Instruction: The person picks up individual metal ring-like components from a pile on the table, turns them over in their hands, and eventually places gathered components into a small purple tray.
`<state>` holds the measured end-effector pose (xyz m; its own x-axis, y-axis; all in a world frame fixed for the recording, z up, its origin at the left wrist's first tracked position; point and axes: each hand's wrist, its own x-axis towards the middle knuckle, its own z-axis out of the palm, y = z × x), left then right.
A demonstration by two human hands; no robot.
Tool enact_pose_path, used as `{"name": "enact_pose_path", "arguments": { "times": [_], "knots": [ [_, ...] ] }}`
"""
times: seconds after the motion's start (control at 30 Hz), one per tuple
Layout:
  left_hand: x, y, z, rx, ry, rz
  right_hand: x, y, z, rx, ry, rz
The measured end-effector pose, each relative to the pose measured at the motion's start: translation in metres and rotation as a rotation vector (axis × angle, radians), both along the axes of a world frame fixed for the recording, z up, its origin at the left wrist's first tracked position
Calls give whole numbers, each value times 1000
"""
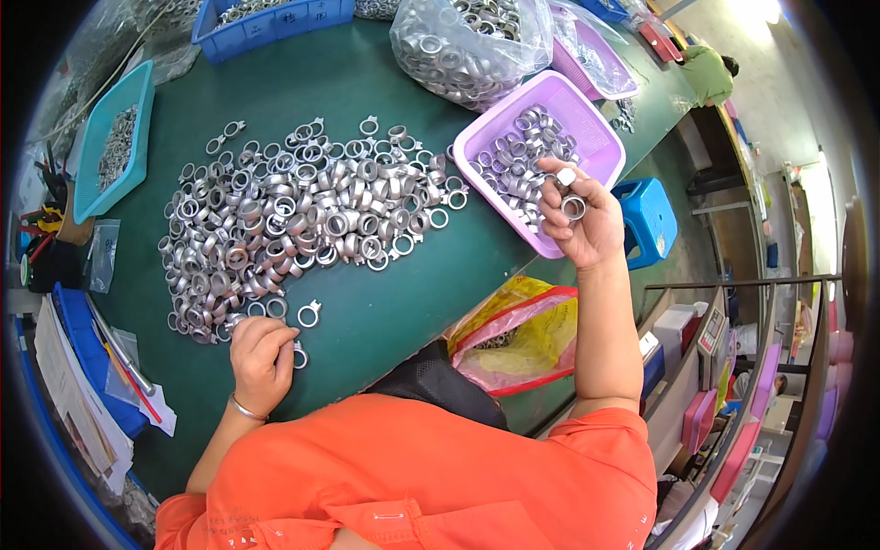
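Note:
A broad heap of silvery metal rings (293,206), many with a small lug on the rim, is spread over the green table. At the heap's near edge, my left hand (259,362) is curled closed, with a metal ring (300,357) at its fingertips. Another loose ring (309,314) lies just beyond that hand. My right hand (594,225) is raised over the near right rim of a purple basket (596,128), palm up and fingers bent round a metal ring (573,209). Something white (566,176) shows at its fingertips. More rings (522,151) lie inside the basket.
Behind the basket stands a clear bag of rings (449,55). A blue bin (275,35) is at the back, a teal tray (87,179) at the left. Papers (69,385) and pens lie near left. A yellow-pink bag (541,344) and blue stool (651,220) are beside the table.

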<state>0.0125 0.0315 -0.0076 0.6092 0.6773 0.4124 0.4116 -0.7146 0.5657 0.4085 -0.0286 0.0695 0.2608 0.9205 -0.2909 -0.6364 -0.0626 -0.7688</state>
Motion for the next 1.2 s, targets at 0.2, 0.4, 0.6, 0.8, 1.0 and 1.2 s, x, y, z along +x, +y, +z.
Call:
{"name": "enact_pose_path", "arguments": {
  "times": [0.2, 0.4, 0.6, 0.8, 1.0, 1.2],
  "knots": [
    [0, 0, 1, -2, -6, 3, -4, 1, -2, 26, 132, -12],
    [0, 0, 0, 7, -3, 2, -8, 1, 0, -75, 178, -25],
    [0, 0, 1, 5, 4, 0, -9, -3, -3, -54, 238, -6],
    [0, 0, 0, 2, 1, 5, -6, 0, -7, -59, 170, -74],
    [0, 1, 1, 2, -1, 3, 4, 10, -4, -192, -439, -203],
    [-1, 0, 0, -7, 12, 9, 3, 33, -21, -478, -1492, 288]
  ]
}}
